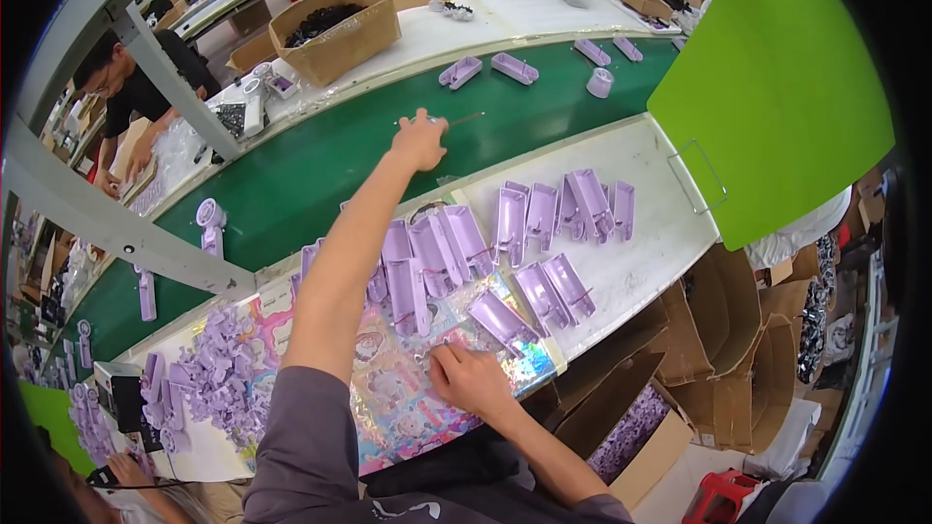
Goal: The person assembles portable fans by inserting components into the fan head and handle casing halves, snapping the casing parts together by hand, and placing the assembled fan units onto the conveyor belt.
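Observation:
My left arm reaches forward over the green conveyor belt (320,150). My left hand (421,143) is closed, fingers bent, around a thin wire-like piece (468,119) that sticks out to the right. Nearer to me, my right hand (473,383) rests with curled fingers on a shiny patterned mat (388,398); anything in its fingertips is too small to make out. Just beyond it lies an open purple plastic housing (502,320). A cluster of similar housings (437,247), some with red wires, stands between my hands.
More purple housings (587,204) stand on the white table (641,175) to the right. Small purple parts (228,369) are heaped at left. A green panel (777,97) bounds the right side; cardboard boxes (631,446) sit below. A grey post (126,233) rises at left, with a co-worker (146,87) beyond.

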Demonstrator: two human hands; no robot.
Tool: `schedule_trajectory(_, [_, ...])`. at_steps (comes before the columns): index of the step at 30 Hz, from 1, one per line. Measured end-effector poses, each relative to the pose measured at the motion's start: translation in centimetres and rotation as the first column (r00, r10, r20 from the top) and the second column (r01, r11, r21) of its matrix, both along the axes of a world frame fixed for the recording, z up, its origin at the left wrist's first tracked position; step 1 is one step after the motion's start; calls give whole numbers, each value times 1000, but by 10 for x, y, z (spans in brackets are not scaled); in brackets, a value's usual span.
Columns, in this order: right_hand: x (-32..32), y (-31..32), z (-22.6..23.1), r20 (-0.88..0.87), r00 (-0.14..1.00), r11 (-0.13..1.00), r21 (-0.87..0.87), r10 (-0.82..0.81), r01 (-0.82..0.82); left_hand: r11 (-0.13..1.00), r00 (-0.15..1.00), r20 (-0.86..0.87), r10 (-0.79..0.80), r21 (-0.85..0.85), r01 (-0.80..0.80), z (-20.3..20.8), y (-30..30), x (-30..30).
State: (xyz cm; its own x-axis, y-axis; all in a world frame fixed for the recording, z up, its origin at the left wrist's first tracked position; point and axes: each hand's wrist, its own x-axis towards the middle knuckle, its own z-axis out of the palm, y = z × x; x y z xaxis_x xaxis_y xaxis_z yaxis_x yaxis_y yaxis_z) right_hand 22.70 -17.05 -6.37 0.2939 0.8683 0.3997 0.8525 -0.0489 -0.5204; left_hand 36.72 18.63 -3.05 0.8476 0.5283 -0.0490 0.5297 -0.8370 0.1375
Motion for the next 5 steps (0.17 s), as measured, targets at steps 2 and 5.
schedule_trajectory(2, [5,2,-1,6,1000,1000,10,-4,4,996,999,20,-39,84,38,-5,4,2])
schedule_trajectory(5, [7,0,-4,-4,1000,1000,16,-12,12,906,968,252,8,-411,99,18,6,-7])
